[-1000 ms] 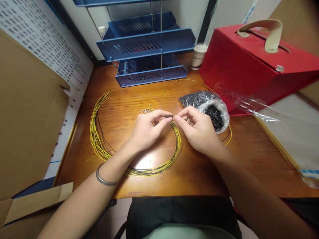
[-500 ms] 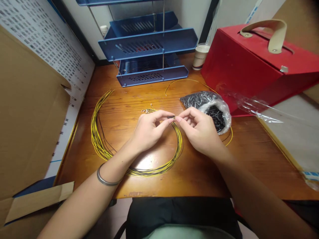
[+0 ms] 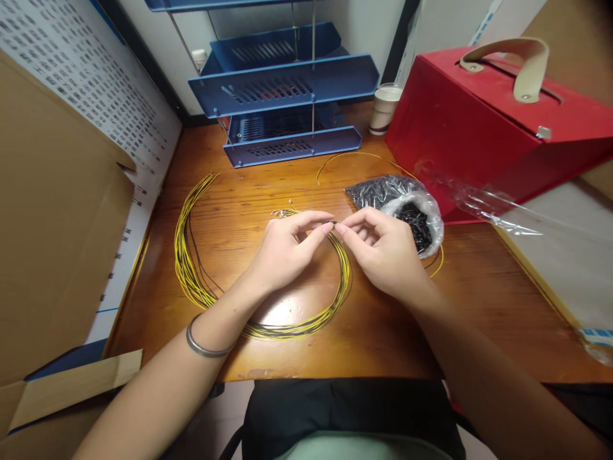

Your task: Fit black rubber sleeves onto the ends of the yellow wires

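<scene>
My left hand (image 3: 292, 246) pinches a small black plastic piece (image 3: 334, 223) between thumb and forefinger; it looks like a connector housing but is mostly covered. Fingertip to fingertip with it, my right hand (image 3: 380, 246) is closed in a pinch on the end of a thin wire, hidden by the fingers. A yellow and black wire loop (image 3: 438, 263) shows to the right of that hand. Below both hands lies a large coil of yellow and black wires (image 3: 306, 329), its tipped ends (image 3: 282, 213) beside my left hand. An open plastic bag (image 3: 433, 204) of small black pieces (image 3: 417, 227) sits behind my right hand.
A blue tiered tray (image 3: 292, 144) stands at the back of the wooden table (image 3: 383, 345), with a paper cup (image 3: 384, 110) to its right. A red box (image 3: 460, 128) with a beige handle occupies the right side. Cardboard (image 3: 57, 211) borders the left.
The black piece has become more covered by my fingertips, which are closer together. The wire loop on the right has shifted slightly left.
</scene>
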Demonstrator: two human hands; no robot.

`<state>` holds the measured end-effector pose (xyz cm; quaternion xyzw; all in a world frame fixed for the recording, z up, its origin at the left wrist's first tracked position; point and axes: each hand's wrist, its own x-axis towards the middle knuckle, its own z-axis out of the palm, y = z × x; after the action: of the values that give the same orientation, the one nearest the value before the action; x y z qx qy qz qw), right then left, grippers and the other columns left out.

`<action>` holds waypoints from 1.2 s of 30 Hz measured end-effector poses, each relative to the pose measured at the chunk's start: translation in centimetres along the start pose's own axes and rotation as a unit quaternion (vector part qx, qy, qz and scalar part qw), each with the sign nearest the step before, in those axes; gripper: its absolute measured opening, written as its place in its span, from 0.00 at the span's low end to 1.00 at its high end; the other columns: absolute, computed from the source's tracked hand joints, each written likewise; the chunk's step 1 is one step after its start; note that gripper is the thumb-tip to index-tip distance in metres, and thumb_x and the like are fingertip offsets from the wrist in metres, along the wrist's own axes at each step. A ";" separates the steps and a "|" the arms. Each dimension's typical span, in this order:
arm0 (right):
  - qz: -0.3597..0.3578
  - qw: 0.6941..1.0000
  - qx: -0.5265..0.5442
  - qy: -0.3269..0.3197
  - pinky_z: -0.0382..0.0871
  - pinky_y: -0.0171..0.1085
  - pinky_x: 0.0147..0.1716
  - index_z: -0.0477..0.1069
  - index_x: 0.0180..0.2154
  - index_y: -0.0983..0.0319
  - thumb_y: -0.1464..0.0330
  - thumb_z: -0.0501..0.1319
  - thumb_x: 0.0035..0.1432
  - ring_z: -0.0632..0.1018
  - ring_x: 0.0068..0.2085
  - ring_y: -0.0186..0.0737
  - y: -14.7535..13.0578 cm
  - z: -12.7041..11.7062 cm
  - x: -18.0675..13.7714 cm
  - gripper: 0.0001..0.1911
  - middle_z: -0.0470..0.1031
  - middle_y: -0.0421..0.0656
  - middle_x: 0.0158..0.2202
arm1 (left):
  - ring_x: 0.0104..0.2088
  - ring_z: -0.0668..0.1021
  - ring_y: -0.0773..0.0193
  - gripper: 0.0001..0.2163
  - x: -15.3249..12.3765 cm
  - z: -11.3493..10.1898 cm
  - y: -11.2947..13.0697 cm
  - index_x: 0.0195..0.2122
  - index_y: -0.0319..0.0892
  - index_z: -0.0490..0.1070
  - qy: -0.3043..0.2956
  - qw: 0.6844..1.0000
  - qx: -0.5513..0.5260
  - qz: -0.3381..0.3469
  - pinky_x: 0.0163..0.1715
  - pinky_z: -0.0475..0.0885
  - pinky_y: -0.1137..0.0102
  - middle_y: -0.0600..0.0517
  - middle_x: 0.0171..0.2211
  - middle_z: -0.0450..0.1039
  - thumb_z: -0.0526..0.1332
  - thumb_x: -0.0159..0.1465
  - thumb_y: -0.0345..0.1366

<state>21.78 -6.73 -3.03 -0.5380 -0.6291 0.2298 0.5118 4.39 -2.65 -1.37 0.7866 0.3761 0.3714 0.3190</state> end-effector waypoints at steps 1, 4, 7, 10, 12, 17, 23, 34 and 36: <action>0.001 1.000 -0.007 0.005 0.61 0.32 0.21 0.74 0.31 0.63 0.67 0.64 0.60 0.69 0.21 0.29 0.0 0.0 0.0 0.07 0.73 0.37 0.23 | 0.39 0.83 0.62 0.10 0.0 0.0 0.0 0.43 0.40 0.81 0.012 1.000 -0.008 -0.006 0.40 0.74 0.73 0.49 0.41 0.84 0.63 0.67 0.39; -0.004 1.000 -0.028 0.008 0.62 0.32 0.22 0.73 0.32 0.63 0.68 0.65 0.58 0.69 0.21 0.29 0.0 -0.1 0.0 0.05 0.74 0.37 0.24 | 0.35 0.82 0.64 0.10 0.0 0.1 0.0 0.38 0.39 0.82 0.031 0.999 -0.024 -0.017 0.38 0.73 0.73 0.50 0.36 0.84 0.64 0.66 0.40; -0.020 0.999 -0.033 0.003 0.65 0.33 0.24 0.74 0.39 0.63 0.69 0.67 0.55 0.70 0.22 0.28 0.1 0.0 -0.1 0.09 0.77 0.39 0.30 | 0.32 0.80 0.66 0.10 0.0 0.1 0.1 0.36 0.39 0.82 0.013 0.999 -0.024 -0.018 0.34 0.71 0.74 0.51 0.34 0.83 0.64 0.66 0.39; -0.036 0.999 -0.033 -0.004 0.65 0.33 0.25 0.76 0.39 0.63 0.70 0.66 0.56 0.70 0.21 0.28 0.1 0.0 -0.1 0.07 0.78 0.38 0.30 | 0.31 0.79 0.66 0.10 0.0 0.1 0.1 0.36 0.40 0.82 -0.004 1.000 -0.009 -0.017 0.32 0.70 0.73 0.51 0.33 0.83 0.63 0.67 0.40; -0.039 0.999 -0.039 -0.004 0.65 0.33 0.26 0.78 0.36 0.62 0.70 0.66 0.57 0.70 0.21 0.29 0.0 0.1 -0.1 0.04 0.77 0.37 0.26 | 0.29 0.78 0.67 0.11 0.0 0.2 0.0 0.36 0.40 0.82 0.004 1.000 0.007 -0.013 0.31 0.69 0.74 0.52 0.32 0.82 0.62 0.67 0.40; -0.026 0.998 -0.058 -0.009 0.64 0.34 0.27 0.79 0.35 0.63 0.70 0.67 0.56 0.69 0.20 0.30 -0.1 0.0 -0.1 0.03 0.74 0.36 0.21 | 0.24 0.74 0.70 0.10 0.0 0.0 0.0 0.33 0.40 0.81 0.043 0.999 0.026 -0.014 0.27 0.66 0.74 0.54 0.28 0.80 0.63 0.65 0.38; 0.003 0.997 -0.075 -0.029 0.63 0.35 0.26 0.80 0.33 0.62 0.69 0.66 0.56 0.70 0.21 0.31 0.1 0.0 -0.3 0.04 0.74 0.37 0.20 | 0.22 0.70 0.72 0.11 1.0 -1.1 -0.2 0.28 0.39 0.76 0.178 0.981 -0.035 -0.066 0.26 0.65 0.75 0.53 0.27 0.77 0.63 0.65 0.38; -0.030 0.998 -0.062 0.008 0.62 0.34 0.24 0.80 0.36 0.64 0.66 0.66 0.58 0.67 0.19 0.30 -0.2 0.1 -0.3 0.07 0.72 0.36 0.19 | 0.20 0.70 0.69 0.14 0.5 -0.2 0.5 0.33 0.39 0.82 0.038 0.991 -0.099 -0.085 0.23 0.65 0.73 0.55 0.17 0.70 0.65 0.64 0.45; -0.039 0.997 -0.069 0.007 0.62 0.34 0.24 0.80 0.35 0.64 0.67 0.66 0.58 0.67 0.19 0.30 -0.3 0.1 -0.3 0.07 0.71 0.36 0.19 | 0.21 0.71 0.68 0.12 0.3 -0.1 0.6 0.33 0.40 0.82 0.028 0.991 -0.104 -0.080 0.24 0.65 0.73 0.55 0.16 0.69 0.65 0.64 0.43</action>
<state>21.52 -7.07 -2.97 -0.5488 -0.6603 0.1622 0.4863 4.64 -2.65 -0.76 0.7064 0.4057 0.4033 0.4168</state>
